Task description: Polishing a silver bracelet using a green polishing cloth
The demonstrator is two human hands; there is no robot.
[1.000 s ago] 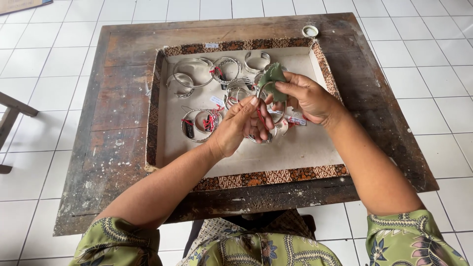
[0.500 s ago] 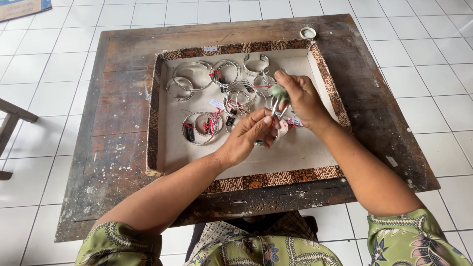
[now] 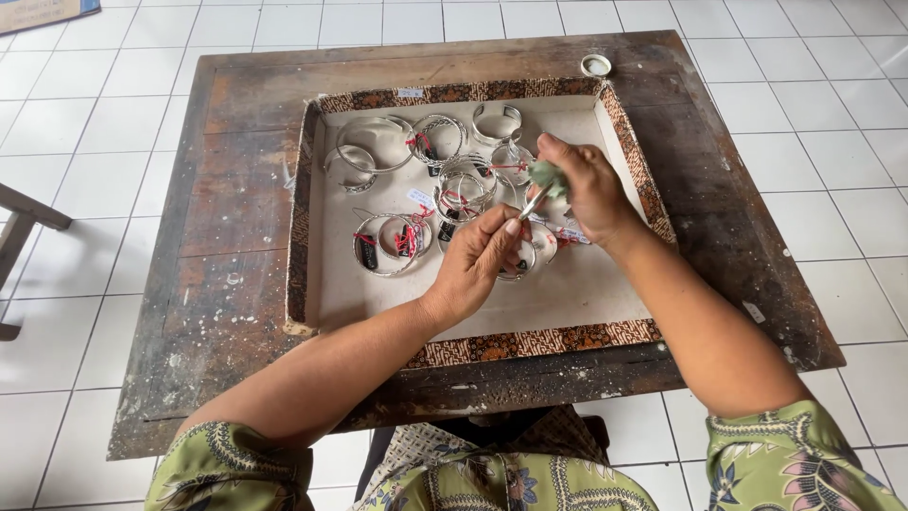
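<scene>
Hands meet over the shallow tray [image 3: 312, 227] on the table [image 3: 236, 189]: left hand [image 3: 478, 260] pinches a silver bangle [image 3: 530, 248], right hand [image 3: 586, 185] is closed on what looks like a green cloth [image 3: 547, 175], pressed against it; more bangles [image 3: 416, 185] lie left.

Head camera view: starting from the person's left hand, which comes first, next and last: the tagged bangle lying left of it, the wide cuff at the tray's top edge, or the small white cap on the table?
From the left hand:
1. Tagged bangle, just left of it in the tray.
2. Wide cuff, near the tray's top edge.
3. Small white cap, outside the tray, toward the table's far right corner.
</scene>
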